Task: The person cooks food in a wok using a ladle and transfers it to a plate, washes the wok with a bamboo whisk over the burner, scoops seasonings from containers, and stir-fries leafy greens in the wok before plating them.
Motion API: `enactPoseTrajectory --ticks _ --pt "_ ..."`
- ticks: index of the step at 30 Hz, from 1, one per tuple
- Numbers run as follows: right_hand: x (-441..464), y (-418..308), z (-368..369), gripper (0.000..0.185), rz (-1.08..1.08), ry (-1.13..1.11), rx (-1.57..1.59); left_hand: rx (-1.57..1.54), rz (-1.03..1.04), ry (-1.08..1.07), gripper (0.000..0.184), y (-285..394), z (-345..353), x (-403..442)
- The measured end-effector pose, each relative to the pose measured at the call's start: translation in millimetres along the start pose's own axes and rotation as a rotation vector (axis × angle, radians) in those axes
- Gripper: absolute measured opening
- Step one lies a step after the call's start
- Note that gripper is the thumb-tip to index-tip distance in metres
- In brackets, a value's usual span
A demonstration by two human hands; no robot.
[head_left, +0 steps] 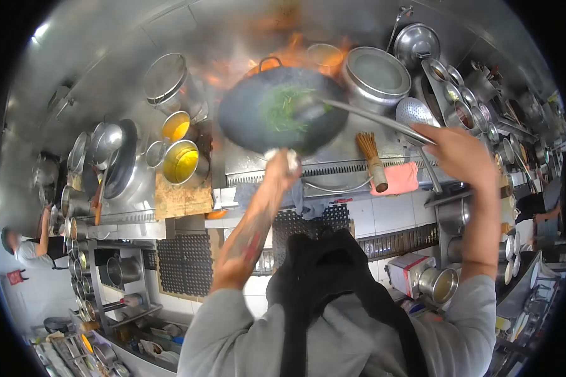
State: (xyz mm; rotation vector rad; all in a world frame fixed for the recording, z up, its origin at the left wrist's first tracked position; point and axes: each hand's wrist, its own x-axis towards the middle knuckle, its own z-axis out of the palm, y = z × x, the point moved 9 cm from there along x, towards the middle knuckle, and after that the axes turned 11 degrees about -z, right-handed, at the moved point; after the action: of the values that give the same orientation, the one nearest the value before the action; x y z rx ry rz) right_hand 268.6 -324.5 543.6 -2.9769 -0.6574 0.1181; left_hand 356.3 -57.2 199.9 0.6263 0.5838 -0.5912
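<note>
A large black wok (239, 119) sits over the burner with tall flames behind its far rim. Chopped green vegetables (279, 108) lie in its middle, blurred by steam or motion. At the near rim, my left hand (284, 169) is closed around a white cloth (292, 160), gripping the wok's edge through it; any handle there is hidden. My right hand (456, 154) grips the end of a long metal ladle (377, 117). The ladle slants down to the left, and its blurred head is among the greens.
Pots of yellow liquid (185, 162) stand left of the wok. A lidded steel pot (378, 74), a perforated skimmer (415, 112), a bamboo brush (372, 160) and a pink cloth (401, 178) are on the right. Another person (34, 250) works at far left.
</note>
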Motion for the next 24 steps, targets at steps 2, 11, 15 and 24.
enactPoseTrajectory --ticks 2,11,15,24 --pt "-22 -7 -17 0.044 -0.043 -0.085 -0.011 -0.036 -0.005 0.028 0.014 2 25 -57" --pt "79 -42 135 0.046 0.093 0.151 -0.002 0.221 0.041 -0.044 0.023 -58 -53 59" --pt "52 -50 62 0.045 0.197 -0.032 -0.061 0.112 0.185 0.076 0.017 -53 -63 31" --pt "16 -46 -10 0.036 0.069 -0.184 -0.133 0.117 -0.075 0.002 0.015 21 17 -51"
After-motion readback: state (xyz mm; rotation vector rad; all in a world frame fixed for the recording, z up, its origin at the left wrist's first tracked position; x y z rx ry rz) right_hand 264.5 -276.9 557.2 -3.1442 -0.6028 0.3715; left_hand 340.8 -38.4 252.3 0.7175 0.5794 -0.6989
